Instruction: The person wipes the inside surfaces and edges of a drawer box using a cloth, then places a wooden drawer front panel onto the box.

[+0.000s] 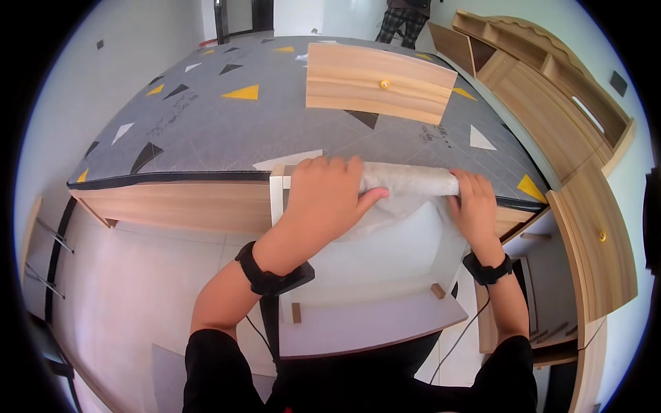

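A white drawer box [385,272] with wooden corner blocks is tilted between my arms at the bed's near edge. Along its far side lies a roll of translucent plastic wrap [413,177]. My left hand [327,189] presses over the drawer's far left corner and the roll's left end, its thumb stretched out to the right. With curled fingers, my right hand [475,199] grips the roll's right end. Some loose film hangs from the roll into the drawer. Black straps with devices are on both wrists.
A bed with a grey patterned mattress [206,131] extends ahead. On it rests a wooden drawer front [379,82] with a yellow knob. A wooden headboard unit [544,89] and a cabinet panel [599,241] stand at right. A person [404,24] stands beyond the bed.
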Demonstrator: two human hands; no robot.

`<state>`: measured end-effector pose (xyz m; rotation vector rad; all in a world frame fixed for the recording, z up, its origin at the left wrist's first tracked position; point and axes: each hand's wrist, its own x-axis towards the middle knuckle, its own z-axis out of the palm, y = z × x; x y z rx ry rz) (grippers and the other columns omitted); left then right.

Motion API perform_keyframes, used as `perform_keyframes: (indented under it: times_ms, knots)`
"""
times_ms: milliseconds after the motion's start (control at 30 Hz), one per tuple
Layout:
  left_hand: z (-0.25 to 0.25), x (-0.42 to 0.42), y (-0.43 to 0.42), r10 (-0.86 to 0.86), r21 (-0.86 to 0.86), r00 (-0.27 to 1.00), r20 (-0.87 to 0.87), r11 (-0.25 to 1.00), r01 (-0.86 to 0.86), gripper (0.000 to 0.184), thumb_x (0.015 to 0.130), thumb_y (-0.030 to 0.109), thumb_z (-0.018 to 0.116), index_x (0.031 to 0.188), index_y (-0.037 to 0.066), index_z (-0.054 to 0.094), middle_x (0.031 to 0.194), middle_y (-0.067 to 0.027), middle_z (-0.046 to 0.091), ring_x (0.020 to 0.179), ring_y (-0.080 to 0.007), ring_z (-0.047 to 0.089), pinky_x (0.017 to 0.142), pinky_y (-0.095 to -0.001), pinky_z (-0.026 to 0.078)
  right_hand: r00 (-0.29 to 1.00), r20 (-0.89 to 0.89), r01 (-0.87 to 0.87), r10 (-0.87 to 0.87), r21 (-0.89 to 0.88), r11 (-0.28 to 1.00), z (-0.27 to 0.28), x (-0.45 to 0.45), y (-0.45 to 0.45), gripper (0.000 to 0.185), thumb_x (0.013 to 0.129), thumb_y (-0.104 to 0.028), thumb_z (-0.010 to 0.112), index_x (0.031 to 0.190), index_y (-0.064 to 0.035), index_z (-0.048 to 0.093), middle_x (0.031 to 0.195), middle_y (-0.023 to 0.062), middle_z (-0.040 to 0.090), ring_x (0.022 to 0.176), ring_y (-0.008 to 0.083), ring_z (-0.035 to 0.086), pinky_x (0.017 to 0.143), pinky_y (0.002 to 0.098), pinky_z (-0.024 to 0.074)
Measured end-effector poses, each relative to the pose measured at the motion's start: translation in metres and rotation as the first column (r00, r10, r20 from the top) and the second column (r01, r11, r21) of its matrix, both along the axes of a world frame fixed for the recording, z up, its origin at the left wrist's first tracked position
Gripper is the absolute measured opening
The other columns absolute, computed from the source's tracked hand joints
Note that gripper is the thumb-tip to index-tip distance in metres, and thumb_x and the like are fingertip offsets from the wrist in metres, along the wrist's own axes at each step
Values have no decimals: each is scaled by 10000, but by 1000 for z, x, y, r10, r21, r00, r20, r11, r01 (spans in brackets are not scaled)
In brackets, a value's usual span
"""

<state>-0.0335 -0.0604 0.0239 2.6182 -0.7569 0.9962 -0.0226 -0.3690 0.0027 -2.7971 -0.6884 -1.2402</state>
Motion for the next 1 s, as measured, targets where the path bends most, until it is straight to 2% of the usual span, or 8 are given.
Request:
perform_keyframes:
  times_ms: [100, 333, 433, 567, 667, 767, 867, 1000]
  knots:
    - [1, 0, 1, 0, 52, 1000, -3, 999, 1, 494, 875, 511, 699, 982, 29, 676, 753, -97, 647, 696, -291, 646, 632, -382, 507, 999, 45, -19, 18, 32, 999, 0, -1, 0, 484, 703, -31, 757, 1173, -56, 643, 1086, 127, 694, 992, 337, 639, 907, 437, 498]
    - [-5, -1, 8, -147, 56, 985, 87, 988, 142, 401, 853, 407, 732, 1055, 68, 657, 959, -69, 699, 831, -270, 661, 720, -383, 519, 986, 64, -154, 152, 23, 988, -8, 0, -20, 623, 705, 25, 712, 1317, -47, 615, 1138, 157, 689, 1038, 354, 649, 929, 451, 510]
    - [-4, -6, 8, -205, 103, 971, 124, 976, 193, 368, 862, 319, 718, 1127, 74, 645, 1045, -56, 690, 898, -249, 661, 764, -375, 522, 977, 120, -178, 178, -9, 984, -14, -8, -23, 609, 737, 61, 649, 1339, -19, 604, 1226, 197, 664, 1135, 374, 636, 1000, 465, 494]
    - [-3, -15, 13, -303, 190, 931, 202, 945, 267, 405, 843, 209, 704, 1220, 81, 634, 1149, -57, 662, 985, -237, 647, 845, -369, 533, 955, 224, -196, 192, -4, 981, -23, -25, -21, 520, 785, 103, 551, 1298, 42, 616, 1334, 229, 617, 1270, 409, 573, 1107, 519, 411]
    - [0, -24, 17, -299, 307, 898, 321, 930, 200, 473, 813, 229, 715, 1256, 91, 623, 1207, -56, 653, 1040, -245, 640, 901, -358, 535, 952, 226, -225, 205, 64, 972, -29, -35, -22, 505, 791, 122, 518, 1281, 56, 623, 1366, 232, 601, 1324, 418, 536, 1139, 545, 367]
    - [1, -29, 19, -339, 336, 880, 331, 914, 226, 503, 802, 279, 723, 1266, 113, 623, 1262, -46, 644, 1100, -252, 627, 968, -374, 518, 950, 210, -254, 230, 96, 962, -34, -42, -28, 519, 783, 135, 504, 1279, 49, 628, 1382, 235, 590, 1351, 419, 511, 1150, 555, 345]
    - [0, -33, 19, -383, 290, 877, 291, 909, 300, 511, 810, 311, 725, 1277, 131, 625, 1329, -29, 618, 1139, -258, 610, 1034, -420, 481, 955, 202, -236, 219, 64, 970, -42, -41, -30, 532, 773, 141, 509, 1280, 38, 634, 1395, 233, 582, 1370, 418, 493, 1155, 561, 337]
    - [-7, -26, 19, -338, 217, 900, 276, 934, 284, 520, 813, 331, 735, 1286, 143, 627, 1389, 0, 588, 1224, -259, 574, 1096, -466, 428, 965, 206, -169, 161, 22, 985, -48, -34, -25, 552, 749, 147, 549, 1276, 15, 648, 1401, 213, 585, 1380, 410, 483, 1156, 559, 343]
